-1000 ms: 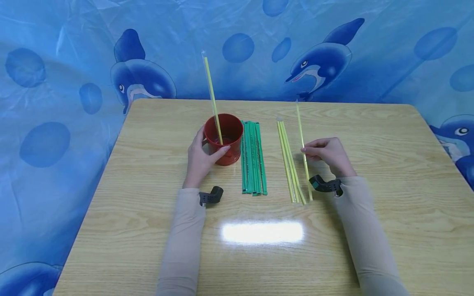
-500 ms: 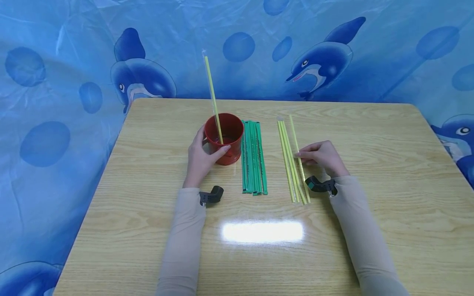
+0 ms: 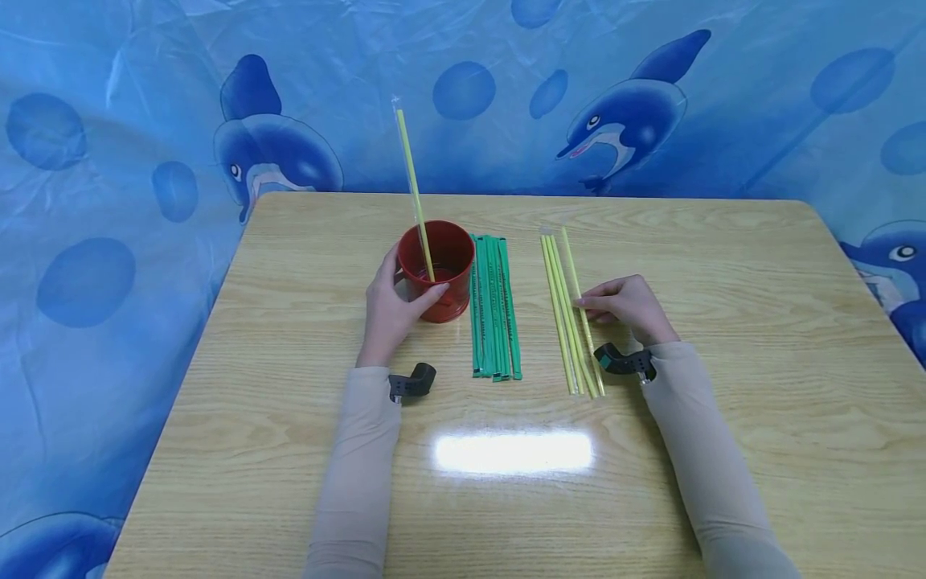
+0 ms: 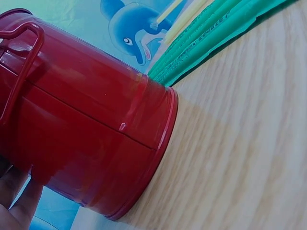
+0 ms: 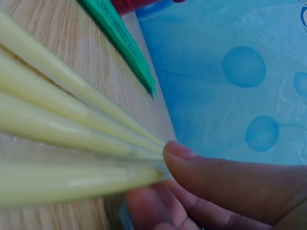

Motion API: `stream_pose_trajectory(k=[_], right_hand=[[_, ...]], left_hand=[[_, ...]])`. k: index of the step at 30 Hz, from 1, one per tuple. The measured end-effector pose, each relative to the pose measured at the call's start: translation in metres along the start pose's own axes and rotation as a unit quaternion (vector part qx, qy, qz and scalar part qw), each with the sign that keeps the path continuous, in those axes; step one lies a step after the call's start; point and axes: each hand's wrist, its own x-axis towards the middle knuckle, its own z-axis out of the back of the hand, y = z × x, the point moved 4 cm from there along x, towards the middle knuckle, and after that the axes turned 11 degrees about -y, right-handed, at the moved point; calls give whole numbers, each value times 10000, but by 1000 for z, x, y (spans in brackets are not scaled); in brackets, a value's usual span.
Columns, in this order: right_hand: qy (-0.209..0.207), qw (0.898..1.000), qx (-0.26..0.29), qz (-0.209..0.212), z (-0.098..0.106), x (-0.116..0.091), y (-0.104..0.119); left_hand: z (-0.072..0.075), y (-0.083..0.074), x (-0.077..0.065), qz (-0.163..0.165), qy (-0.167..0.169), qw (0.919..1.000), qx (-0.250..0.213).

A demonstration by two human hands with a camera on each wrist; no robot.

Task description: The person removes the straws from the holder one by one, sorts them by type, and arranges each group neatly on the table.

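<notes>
My left hand (image 3: pixel 391 314) grips the side of a red cup (image 3: pixel 452 301), thumb toward me. The cup stands upright on the table, and its bent handle shows in the left wrist view. One plastic-wrapped yellow straw (image 3: pixel 410 173) leans inside it. Over on the right, my right hand (image 3: pixel 629 307) pinches another yellow straw (image 3: pixel 571 257) between thumb and fingers. That straw lies along the right side of several wrapped yellow straws (image 3: pixel 566 314). In the right wrist view, the thumb (image 5: pixel 216 179) covers part of the wrapper end.
Several green wrapped sticks (image 3: pixel 495 310) lie side by side between the cup and the yellow straws. The wooden table (image 3: pixel 275 450) reaches back to a blue dolphin-print sheet (image 3: pixel 463 40). A bright reflection shines on the tabletop near the front.
My right hand has moved left and lowered its straw from a raised, separate position to beside the other yellow straws. The left hand and cup have stayed in place.
</notes>
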Motion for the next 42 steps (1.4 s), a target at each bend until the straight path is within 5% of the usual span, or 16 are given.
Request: stream_pose_trajectory(k=[35, 42], right_hand=[[-159, 9997, -179, 70, 4, -3, 1], [-147, 9998, -56, 124, 4, -5, 4]], left_hand=[[0, 3, 0, -46, 40, 9999, -138], [1, -11, -2, 167, 121, 9997, -119]])
